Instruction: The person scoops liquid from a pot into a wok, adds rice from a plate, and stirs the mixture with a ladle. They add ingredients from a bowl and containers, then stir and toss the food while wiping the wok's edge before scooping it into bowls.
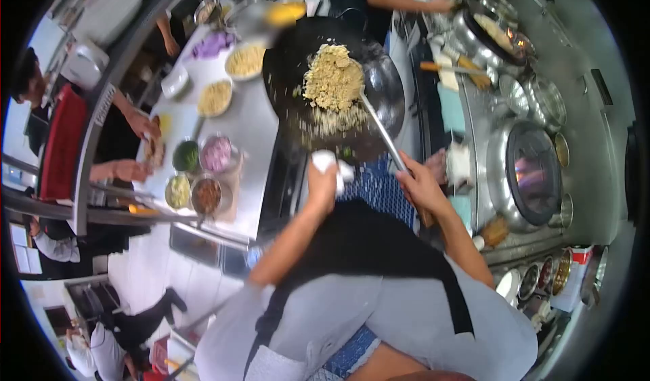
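Observation:
A large dark wok (387, 86) is tilted in front of me, with loose fried rice (330, 76) in it. Some grains at its near side look smeared, as if in motion. My left hand (322, 186) is closed around a folded white cloth (340, 170) at the wok's near edge; whatever the cloth covers is hidden. In my right hand (421, 186) is the long metal handle of a ladle (383, 133), its wooden end showing below the fingers. The ladle's head lies at the rice and is mostly covered by it.
On the left counter stand bowls of pale food (215, 98), chopped red onion (217, 153) and chopped greens (185, 156). A co-worker's hands (139, 125) handle food there. Another person's arm (406, 2) reaches in at the top. To the right, flames show inside a round burner (533, 171).

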Demonstrator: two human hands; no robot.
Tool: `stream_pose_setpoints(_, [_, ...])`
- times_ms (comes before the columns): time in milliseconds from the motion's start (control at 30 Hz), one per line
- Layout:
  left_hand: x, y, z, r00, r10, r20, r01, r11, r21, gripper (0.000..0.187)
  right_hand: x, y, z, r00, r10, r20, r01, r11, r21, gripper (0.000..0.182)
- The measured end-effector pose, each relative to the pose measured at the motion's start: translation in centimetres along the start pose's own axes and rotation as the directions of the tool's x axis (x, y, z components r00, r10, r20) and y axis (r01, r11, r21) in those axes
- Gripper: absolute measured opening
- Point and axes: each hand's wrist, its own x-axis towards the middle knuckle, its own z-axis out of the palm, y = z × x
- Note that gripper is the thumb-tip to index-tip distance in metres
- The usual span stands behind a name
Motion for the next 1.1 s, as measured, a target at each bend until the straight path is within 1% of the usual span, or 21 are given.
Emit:
stream_pose_setpoints(33, [2.6,0.5,0.2,0.996,-0.082,-0.019,0.082,0.997,0.015,0.025,-1.1,-2.1,0.4,0.929,0.228,0.291,-0.329,0.869,0.369,0.061])
stream_pose_setpoints(67, [4.1,2.0,-0.1,0.974,-0.198,0.106,0.197,0.980,0.020,0.013,-2.1,-3.6,0.5,0.875,0.295,0.384,-0.469,0.717,0.517,0.055])
stream_pose_setpoints(100, [5.5,1.6,-0.9,0.948,-0.282,0.145,0.292,0.955,-0.049,0.011,-3.7,-4.2,0.1,0.833,0.355,0.425,-0.549,0.634,0.545,0.051])
stream_pose_setpoints(167, [4.2,0.8,-1.5,0.896,-0.444,0.016,0.443,0.893,-0.082,0.011,-5.2,-4.9,-0.8,0.764,0.418,0.491,-0.645,0.475,0.599,0.045])
stream_pose_setpoints(200, [3.5,-0.6,-2.7,0.874,-0.484,0.040,0.485,0.870,-0.086,0.012,-6.1,-4.4,-1.1,0.755,0.398,0.522,-0.656,0.423,0.625,0.040])
stream_pose_setpoints(267, [1.8,-2.2,-4.2,0.820,-0.572,0.017,0.572,0.818,-0.061,0.015,-6.7,-3.5,-1.3,0.746,0.415,0.520,-0.663,0.404,0.630,0.041])
stream_pose_setpoints(333, [1.5,-2.4,-5.0,0.774,-0.634,-0.014,0.631,0.772,-0.071,0.017,-5.5,-4.0,-1.2,0.758,0.406,0.510,-0.651,0.417,0.635,0.042])
stream_pose_setpoints(400, [1.5,-3.6,-6.3,0.774,-0.633,-0.004,0.632,0.774,-0.034,0.022,-2.8,-5.5,-0.7,0.782,0.364,0.506,-0.623,0.453,0.638,0.042])
stream_pose_setpoints(433, [1.1,-3.7,-6.4,0.781,-0.625,-0.010,0.625,0.781,-0.011,0.023,-0.9,-6.4,-0.2,0.806,0.331,0.491,-0.591,0.498,0.634,0.045])
stream_pose_setpoints(500, [1.3,-3.9,-7.2,0.774,-0.632,0.033,0.633,0.774,0.006,0.023,3.2,-8.0,1.5,0.846,0.260,0.465,-0.522,0.579,0.626,0.052])
stream_pose_setpoints(567, [1.1,-2.8,-7.4,0.811,-0.584,0.023,0.584,0.811,0.016,0.021,8.2,-9.9,3.6,0.882,0.184,0.433,-0.430,0.688,0.584,0.051])
stream_pose_setpoints(633, [1.0,-2.2,-7.6,0.820,-0.572,0.030,0.572,0.820,0.014,0.020,13.6,-11.6,5.7,0.895,0.074,0.440,-0.321,0.793,0.519,0.050])
stream_pose_setpoints(667, [0.9,-1.5,-7.8,0.811,-0.583,0.053,0.582,0.813,0.028,0.022,16.1,-12.6,6.9,0.889,0.011,0.459,-0.260,0.835,0.484,0.050])
stream_pose_setpoints(700, [0.9,-0.6,-8.0,0.803,-0.592,0.074,0.590,0.806,0.042,0.025,18.2,-13.5,8.3,0.901,-0.005,0.434,-0.218,0.860,0.461,0.049])
stream_pose_setpoints(733, [1.0,0.1,-8.2,0.794,-0.600,0.095,0.598,0.800,0.055,0.028,20.2,-14.2,9.7,0.912,-0.023,0.410,-0.174,0.883,0.437,0.048])
stream_pose_setpoints(833, [1.1,0.5,-9.0,0.796,-0.596,0.110,0.597,0.802,0.028,0.028,26.2,-13.7,13.4,0.935,-0.113,0.337,-0.012,0.937,0.348,0.054])
stream_pose_setpoints(933, [1.2,0.6,-9.6,0.799,-0.582,0.149,0.589,0.808,-0.004,0.029,30.3,-12.0,16.4,0.949,-0.117,0.293,0.033,0.960,0.278,0.060])
stream_pose_setpoints(1033, [1.1,0.5,-10.0,0.808,-0.563,0.176,0.576,0.817,-0.030,0.029,32.6,-10.9,17.5,0.952,-0.092,0.293,0.050,0.987,0.150,0.061])
stream_pose_setpoints(1100, [1.0,0.9,-10.0,0.823,-0.538,0.181,0.555,0.830,-0.058,0.027,34.3,-9.6,18.6,0.967,-0.109,0.231,0.088,0.991,0.099,0.064])
